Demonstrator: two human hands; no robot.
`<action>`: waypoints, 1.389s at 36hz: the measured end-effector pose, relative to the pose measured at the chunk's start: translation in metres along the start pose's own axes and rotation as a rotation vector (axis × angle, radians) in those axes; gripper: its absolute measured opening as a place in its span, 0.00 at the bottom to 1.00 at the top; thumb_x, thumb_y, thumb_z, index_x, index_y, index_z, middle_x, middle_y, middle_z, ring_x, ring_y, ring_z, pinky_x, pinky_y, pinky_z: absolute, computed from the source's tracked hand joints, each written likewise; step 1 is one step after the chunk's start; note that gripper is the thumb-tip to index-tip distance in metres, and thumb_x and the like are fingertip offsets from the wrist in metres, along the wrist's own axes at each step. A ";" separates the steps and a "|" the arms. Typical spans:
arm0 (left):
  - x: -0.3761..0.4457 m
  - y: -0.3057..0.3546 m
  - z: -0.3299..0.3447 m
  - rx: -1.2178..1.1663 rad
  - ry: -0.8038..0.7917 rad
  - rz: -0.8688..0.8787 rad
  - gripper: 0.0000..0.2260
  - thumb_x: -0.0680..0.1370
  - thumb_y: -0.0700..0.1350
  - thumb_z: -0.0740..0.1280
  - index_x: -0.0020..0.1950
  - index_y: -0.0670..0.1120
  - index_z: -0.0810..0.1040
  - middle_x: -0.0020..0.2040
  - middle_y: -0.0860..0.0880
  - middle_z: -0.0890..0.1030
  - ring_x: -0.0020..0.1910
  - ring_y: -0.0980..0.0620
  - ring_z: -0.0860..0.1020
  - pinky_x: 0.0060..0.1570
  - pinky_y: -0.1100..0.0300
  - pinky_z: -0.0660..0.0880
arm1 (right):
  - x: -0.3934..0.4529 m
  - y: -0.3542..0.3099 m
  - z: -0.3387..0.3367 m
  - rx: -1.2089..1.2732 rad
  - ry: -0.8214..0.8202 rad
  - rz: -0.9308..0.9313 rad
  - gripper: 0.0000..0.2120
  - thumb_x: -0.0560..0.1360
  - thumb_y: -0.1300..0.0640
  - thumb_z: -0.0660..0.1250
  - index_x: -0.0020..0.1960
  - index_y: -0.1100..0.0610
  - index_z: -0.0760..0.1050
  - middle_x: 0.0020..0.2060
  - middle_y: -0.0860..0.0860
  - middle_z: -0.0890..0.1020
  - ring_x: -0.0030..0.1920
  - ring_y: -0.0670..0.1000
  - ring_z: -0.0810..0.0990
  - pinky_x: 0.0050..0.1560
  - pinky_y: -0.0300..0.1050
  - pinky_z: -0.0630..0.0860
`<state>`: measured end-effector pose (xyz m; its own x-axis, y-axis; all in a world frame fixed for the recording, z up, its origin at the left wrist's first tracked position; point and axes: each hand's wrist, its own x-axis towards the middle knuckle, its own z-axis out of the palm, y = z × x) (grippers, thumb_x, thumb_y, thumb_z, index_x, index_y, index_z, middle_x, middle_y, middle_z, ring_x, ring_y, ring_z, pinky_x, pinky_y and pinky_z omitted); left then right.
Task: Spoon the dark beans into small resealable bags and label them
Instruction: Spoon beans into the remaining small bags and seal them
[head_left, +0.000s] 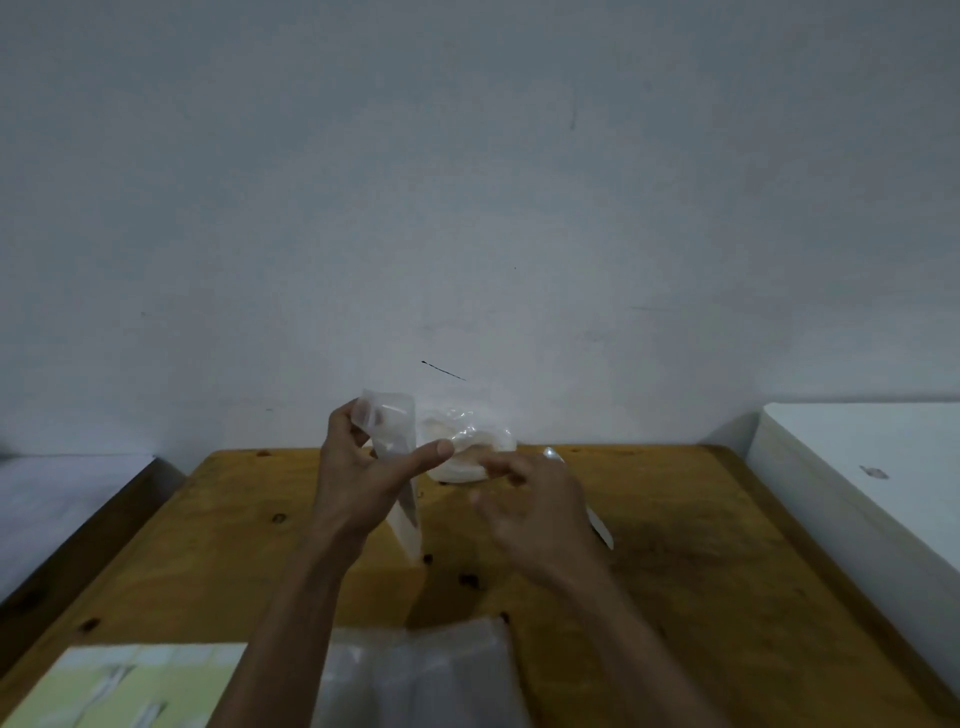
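Observation:
My left hand is raised over the wooden table and grips a small clear resealable bag by its top, so the bag hangs down. My right hand is blurred, with its fingers loosely curled toward the bag. A white plastic spoon shows behind that hand, bowl end up. I cannot tell whether the hand grips it. A crumpled clear plastic bag with pale contents sits at the table's far edge. No dark beans are clearly visible.
A stack of empty clear bags lies at the front edge, with a yellow-green sheet of labels to its left. A white surface borders the table on the right. Small dark spots dot the wood.

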<state>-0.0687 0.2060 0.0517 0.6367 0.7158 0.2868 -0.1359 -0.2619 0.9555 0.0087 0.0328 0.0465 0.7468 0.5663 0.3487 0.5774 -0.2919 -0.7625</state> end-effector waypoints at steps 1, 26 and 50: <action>-0.002 0.003 0.002 -0.006 -0.005 -0.004 0.51 0.53 0.60 0.83 0.71 0.51 0.65 0.60 0.57 0.73 0.61 0.52 0.74 0.51 0.58 0.76 | 0.000 -0.009 0.003 0.002 -0.061 -0.036 0.19 0.74 0.54 0.73 0.65 0.48 0.78 0.56 0.41 0.79 0.53 0.38 0.75 0.49 0.26 0.69; -0.029 0.045 -0.011 -0.224 -0.145 0.040 0.10 0.72 0.49 0.73 0.38 0.42 0.81 0.37 0.45 0.81 0.39 0.48 0.79 0.45 0.47 0.79 | 0.020 -0.029 -0.020 0.644 -0.058 0.118 0.13 0.69 0.51 0.77 0.47 0.58 0.85 0.44 0.56 0.86 0.49 0.58 0.85 0.54 0.60 0.82; -0.055 0.046 0.000 -0.198 -0.081 -0.035 0.16 0.69 0.50 0.73 0.39 0.36 0.80 0.38 0.38 0.81 0.39 0.37 0.81 0.44 0.37 0.80 | 0.008 -0.031 -0.015 0.675 -0.215 0.174 0.12 0.65 0.47 0.78 0.42 0.54 0.85 0.40 0.53 0.87 0.49 0.59 0.84 0.57 0.65 0.79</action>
<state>-0.1101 0.1543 0.0796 0.7015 0.6660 0.2539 -0.2537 -0.0995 0.9621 0.0020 0.0350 0.0805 0.6879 0.7140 0.1302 0.0749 0.1086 -0.9913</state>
